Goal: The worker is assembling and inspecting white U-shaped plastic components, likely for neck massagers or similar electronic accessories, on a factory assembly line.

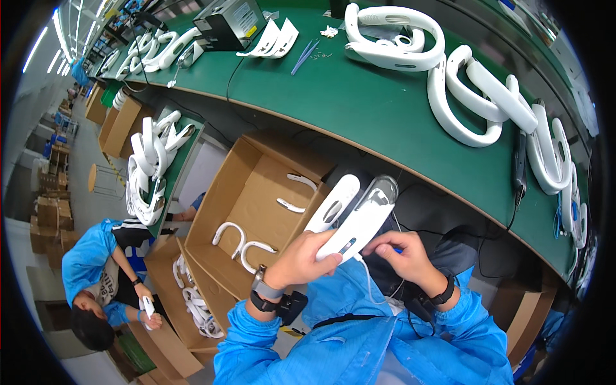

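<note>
A white neck fan (351,232) with two broad arms is held over my lap. My left hand (301,258) grips it, thumb on the face beside a small dark display slot. One arm ends in a clear grey tip (383,190); the other arm (335,204) lies just left of it. A thin white cable (367,277) hangs from the fan's near end, close to my right fingers; whether it is plugged in I cannot make out. My right hand (405,256) is beside that end, fingers bent and slightly apart, apparently holding nothing.
An open cardboard box (215,192) with several white curved pieces stands left of my lap. The green bench (289,96) bears several white neck fans (394,48), blue tweezers (304,58), a black box (229,24) and a dark electric screwdriver (519,170). A co-worker (96,276) sits at left.
</note>
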Motion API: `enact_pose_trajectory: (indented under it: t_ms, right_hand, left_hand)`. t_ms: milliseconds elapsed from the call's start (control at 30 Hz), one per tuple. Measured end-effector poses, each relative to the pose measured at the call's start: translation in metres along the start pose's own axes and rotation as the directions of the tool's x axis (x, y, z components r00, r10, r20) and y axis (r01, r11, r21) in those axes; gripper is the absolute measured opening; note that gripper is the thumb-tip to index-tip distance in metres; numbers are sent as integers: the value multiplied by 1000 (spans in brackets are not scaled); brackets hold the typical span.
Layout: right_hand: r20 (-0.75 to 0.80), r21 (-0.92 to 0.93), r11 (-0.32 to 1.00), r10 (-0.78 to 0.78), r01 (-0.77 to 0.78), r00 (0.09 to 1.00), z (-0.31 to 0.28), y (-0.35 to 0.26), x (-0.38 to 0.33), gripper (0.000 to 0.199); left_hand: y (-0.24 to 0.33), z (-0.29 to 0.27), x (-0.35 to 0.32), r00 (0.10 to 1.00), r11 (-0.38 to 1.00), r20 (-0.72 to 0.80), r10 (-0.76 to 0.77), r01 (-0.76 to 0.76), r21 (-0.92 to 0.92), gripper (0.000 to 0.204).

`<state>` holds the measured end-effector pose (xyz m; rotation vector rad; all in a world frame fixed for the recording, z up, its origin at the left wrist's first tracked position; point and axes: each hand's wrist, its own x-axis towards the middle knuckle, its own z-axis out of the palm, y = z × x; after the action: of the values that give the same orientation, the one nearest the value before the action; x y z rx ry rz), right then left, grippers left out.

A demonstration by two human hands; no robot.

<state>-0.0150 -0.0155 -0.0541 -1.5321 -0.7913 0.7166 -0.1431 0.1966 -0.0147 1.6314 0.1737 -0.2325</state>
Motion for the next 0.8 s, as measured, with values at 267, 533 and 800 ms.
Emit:
enact_pose_trajectory:
  t_ms: [267,533,800]
  right_hand:
    - [278,153,971,138,-185,951,26,-3,-15,17]
    - [247,245,936,191,-251,950,27,-5,-18,15]
    - [237,271,927,196,-258,952,27,-3,-20,15]
  left_hand:
    - [-3,-8,8,979,1000,202,-31,31,3,20]
    - [-6,-7,11,972,998,230,-58,48,47,19]
    - [-7,-7,13,956,996,284,-78,64,55,22]
